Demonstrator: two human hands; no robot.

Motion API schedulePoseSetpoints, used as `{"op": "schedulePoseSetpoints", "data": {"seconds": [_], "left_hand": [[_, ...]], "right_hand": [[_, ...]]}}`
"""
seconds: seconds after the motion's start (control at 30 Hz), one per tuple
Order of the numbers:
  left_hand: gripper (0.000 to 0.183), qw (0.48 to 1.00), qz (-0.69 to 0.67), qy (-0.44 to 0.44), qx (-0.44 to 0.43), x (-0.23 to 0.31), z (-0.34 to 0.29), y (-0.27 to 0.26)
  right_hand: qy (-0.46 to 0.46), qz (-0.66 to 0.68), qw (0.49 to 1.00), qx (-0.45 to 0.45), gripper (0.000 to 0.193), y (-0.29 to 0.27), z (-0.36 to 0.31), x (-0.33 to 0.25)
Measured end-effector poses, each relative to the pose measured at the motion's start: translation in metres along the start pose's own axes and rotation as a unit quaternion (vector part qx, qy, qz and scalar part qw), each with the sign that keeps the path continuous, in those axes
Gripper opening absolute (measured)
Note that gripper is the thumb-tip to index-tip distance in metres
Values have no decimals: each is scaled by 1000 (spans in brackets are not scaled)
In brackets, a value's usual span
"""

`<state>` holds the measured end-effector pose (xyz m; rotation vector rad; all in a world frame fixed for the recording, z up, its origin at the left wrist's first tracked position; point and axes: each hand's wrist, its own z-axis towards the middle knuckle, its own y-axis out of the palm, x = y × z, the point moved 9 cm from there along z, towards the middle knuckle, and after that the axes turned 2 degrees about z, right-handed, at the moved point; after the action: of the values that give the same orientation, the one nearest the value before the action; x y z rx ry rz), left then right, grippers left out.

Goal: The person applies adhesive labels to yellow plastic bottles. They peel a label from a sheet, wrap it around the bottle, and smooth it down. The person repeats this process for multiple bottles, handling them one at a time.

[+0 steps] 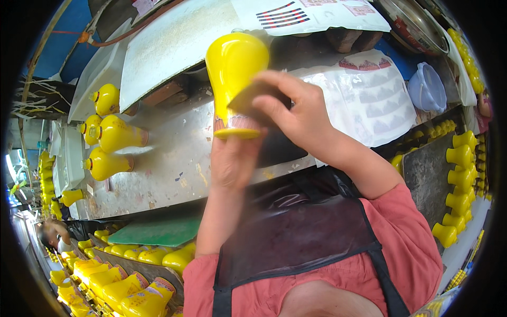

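Observation:
A glossy yellow vase (235, 63), wide at the shoulder and narrow toward its foot, is held tilted over the table with its foot toward me. My left hand (232, 161) supports it from below at the foot, its fingers mostly hidden behind the vase. A patterned reddish band (224, 123) runs around the lower part. In my right hand (303, 103) a dark flat scraper (264, 100) is pinched between thumb and fingers, its edge against the vase just above that band. The scraper looks slightly blurred.
A worn metal table (179, 153) carries several yellow vases (119, 133) at left. At right lie a white decal sheet (369, 100) and a light blue bucket (426, 87). A white board (169, 47) stands behind. More yellow vases (132, 293) fill racks at lower left.

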<state>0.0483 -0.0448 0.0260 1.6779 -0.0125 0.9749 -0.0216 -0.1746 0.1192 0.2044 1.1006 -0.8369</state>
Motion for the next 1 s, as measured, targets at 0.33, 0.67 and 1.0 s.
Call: {"op": "schedulePoseSetpoints", "data": {"seconds": [0.33,0.67,1.0], "left_hand": [[72,996,79,36,27,2,5,8],[95,973,224,7,48,-4,6,-7],[98,881,459,104,41,3,3,-3]], "right_hand": [[-231,-145,961,39,32,-2,-35,-46],[-308,-121,944,12,32,-6,-51,-55],[-240,-196,951,11,31,-13,-54,-34]]}}
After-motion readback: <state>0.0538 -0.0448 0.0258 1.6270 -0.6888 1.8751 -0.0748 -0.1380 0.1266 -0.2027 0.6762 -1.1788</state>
